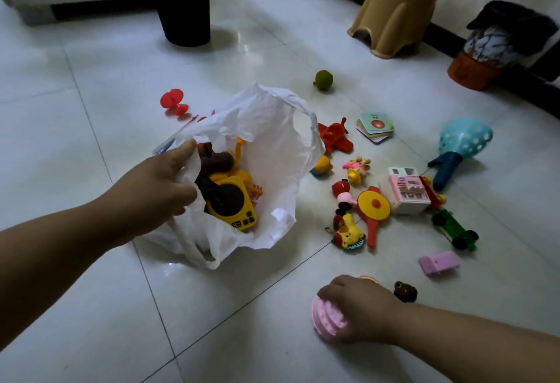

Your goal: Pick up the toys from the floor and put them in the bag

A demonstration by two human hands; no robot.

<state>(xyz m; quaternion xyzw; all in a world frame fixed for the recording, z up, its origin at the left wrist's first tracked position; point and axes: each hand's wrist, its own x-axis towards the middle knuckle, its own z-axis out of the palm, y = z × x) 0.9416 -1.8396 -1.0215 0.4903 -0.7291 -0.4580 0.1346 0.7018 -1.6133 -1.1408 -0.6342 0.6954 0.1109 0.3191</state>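
**While the left hand (163, 182) holds the bag (272, 140), the right hand (360, 307) grips a pink toy (328, 319)**

Where the white tiled floor (91, 291) meets the middle of the view, the white plastic bag sits with its mouth gaping upward. The left hand pinches the near left rim, fingers curled round the crumpled plastic. Inside lie a yellow toy radio (231, 203) and some brown and yellow pieces.

Low on the right, the right hand curls over the pink toy, a ribbed round piece at floor level; whether it has left the tiles I cannot tell. A small brown toy (406, 291) lies just beside the wrist.

More toys are scattered to the right of the bag: a red plane (335, 137) touching its side, a stack of cards (375, 126), a teal scoop (460, 146), a yellow pan (373, 207), a pink and white box (407, 194), a green car (454, 228) and a pink block (439, 263). A green ball (323, 80) and a red suction toy (174, 102) lie behind the bag.
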